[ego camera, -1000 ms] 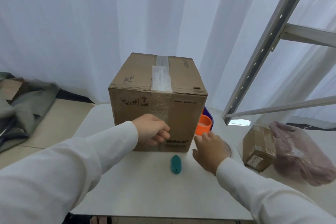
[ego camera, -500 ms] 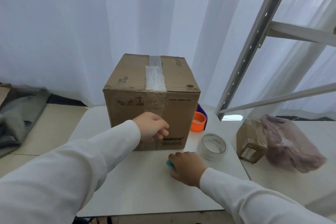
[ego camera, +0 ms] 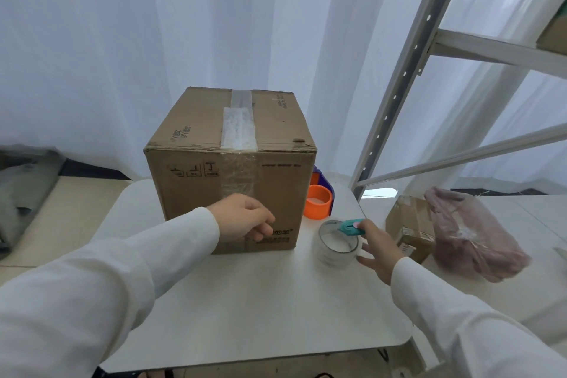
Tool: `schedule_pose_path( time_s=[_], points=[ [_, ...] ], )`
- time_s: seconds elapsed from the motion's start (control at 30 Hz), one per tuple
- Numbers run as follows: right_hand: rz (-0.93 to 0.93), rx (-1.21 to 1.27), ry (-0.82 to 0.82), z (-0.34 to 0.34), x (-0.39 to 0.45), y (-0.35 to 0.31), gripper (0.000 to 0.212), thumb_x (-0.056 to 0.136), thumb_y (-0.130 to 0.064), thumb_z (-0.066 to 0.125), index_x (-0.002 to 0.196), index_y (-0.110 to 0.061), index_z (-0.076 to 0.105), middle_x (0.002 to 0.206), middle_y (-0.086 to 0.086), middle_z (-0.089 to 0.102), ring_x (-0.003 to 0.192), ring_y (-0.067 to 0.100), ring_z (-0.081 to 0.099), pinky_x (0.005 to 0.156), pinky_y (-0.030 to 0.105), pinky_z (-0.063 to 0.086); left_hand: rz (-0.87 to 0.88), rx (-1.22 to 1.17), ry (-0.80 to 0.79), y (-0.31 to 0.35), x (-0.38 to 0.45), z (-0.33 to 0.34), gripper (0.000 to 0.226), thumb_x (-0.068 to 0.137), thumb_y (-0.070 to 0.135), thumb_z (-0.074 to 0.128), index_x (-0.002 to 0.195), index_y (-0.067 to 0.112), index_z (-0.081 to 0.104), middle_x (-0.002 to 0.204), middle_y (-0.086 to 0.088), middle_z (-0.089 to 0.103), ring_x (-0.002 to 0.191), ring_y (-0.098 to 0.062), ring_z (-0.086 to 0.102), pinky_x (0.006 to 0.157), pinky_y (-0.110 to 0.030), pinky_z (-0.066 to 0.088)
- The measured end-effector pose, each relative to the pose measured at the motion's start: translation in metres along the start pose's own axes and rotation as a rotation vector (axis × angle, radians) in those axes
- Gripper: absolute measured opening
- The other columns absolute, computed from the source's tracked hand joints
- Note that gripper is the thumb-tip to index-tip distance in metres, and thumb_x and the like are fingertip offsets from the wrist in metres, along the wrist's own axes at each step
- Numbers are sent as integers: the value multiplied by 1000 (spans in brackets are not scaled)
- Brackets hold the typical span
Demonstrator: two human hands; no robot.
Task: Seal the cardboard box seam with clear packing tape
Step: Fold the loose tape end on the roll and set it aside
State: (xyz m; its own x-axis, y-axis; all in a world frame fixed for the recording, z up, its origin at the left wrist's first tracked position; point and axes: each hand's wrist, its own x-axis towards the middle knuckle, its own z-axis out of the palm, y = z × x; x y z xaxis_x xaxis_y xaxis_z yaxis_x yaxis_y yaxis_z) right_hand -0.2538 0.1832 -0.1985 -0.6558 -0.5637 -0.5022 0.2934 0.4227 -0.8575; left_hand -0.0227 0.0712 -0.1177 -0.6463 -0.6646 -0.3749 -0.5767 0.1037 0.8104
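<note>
My left hand (ego camera: 245, 218) pinched the tape end against the front of the box (ego camera: 230, 169) on the bench (ego camera: 245, 301) to keep the strip taut, while my right hand (ego camera: 376, 247) gripped the teal cutter (ego camera: 349, 226) over the tape roll (ego camera: 337, 244), apparently ready to cut

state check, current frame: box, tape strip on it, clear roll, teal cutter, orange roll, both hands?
cardboard box: upright on the table, flaps closed.
tape strip: laid along the top seam and down the front face.
clear tape roll: lying flat on the table, right of the box.
teal cutter: pinched in the right hand, above the roll.
orange roll: on its side beside the box.
left hand: fingers curled against the box front.
</note>
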Motion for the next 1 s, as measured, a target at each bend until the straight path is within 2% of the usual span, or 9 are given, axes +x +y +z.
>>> schedule_pose_path(
  time_s=[0.07,0.17,0.3,0.37,0.47,0.57,0.77,0.83,1.0],
  points=[
    [17,34,-70,6,1,0,35,91,-26,48,124,-16,44,126,8,48,123,27,43,96,42,42,-3,10,3,-1,0,-2,23,94,18,43,83,23,63,80,5,68,72,-11,62,78,-28,46],
    [-17,-126,-64,14,4,-5,43,91,-26,50,131,-9,44,122,9,51,115,25,48,98,43,42,-4,19,14,-2,0,-2,24,94,16,42,82,22,62,79,4,68,71,-11,61,82,-30,45],
    [-102,-334,41,-1,14,-16,33,88,-26,55,112,-3,58,92,8,61,84,20,58,83,36,47,-10,39,8,-4,0,-4,25,95,16,41,81,24,62,79,6,68,73,-10,62,78,-26,45],
    [-18,-412,-4,-16,17,-19,25,85,-28,60,97,-5,62,77,6,63,69,16,59,73,32,48,-11,52,0,-5,0,-4,25,95,17,41,83,24,62,80,6,68,74,-10,62,75,-24,45],
    [142,-606,-114,-29,15,-15,26,82,-29,65,92,-5,63,74,6,67,63,15,60,66,29,51,-12,61,5,-5,0,-4,22,95,17,42,91,20,63,80,6,68,74,-9,62,69,-21,44],
    [132,-825,-127,-27,13,-6,28,83,-28,66,98,-4,65,80,5,69,64,13,61,65,26,52,-10,72,6,-4,0,-4,23,95,18,41,96,19,64,81,7,68,74,-8,62,68,-19,44],
    [-168,-1116,-14,-17,25,8,29,85,-29,64,107,-9,65,102,6,67,88,18,61,81,28,51,-11,99,1,-4,-1,-4,24,96,18,40,100,19,63,82,8,67,75,-6,62,69,-17,43],
    [-224,-1185,30,-18,24,7,29,87,-29,61,109,-10,64,109,7,66,90,18,59,83,28,49,-12,100,3,-6,-1,-6,24,96,18,39,99,19,63,81,9,67,75,-6,62,67,-17,43],
    [-172,-1228,21,-18,22,7,47,82,-40,65,119,-14,51,118,5,59,94,17,55,86,27,49,-8,102,1,-9,1,-8,23,95,16,40,97,18,62,80,8,67,74,-8,62,64,-18,42]
  ],
)
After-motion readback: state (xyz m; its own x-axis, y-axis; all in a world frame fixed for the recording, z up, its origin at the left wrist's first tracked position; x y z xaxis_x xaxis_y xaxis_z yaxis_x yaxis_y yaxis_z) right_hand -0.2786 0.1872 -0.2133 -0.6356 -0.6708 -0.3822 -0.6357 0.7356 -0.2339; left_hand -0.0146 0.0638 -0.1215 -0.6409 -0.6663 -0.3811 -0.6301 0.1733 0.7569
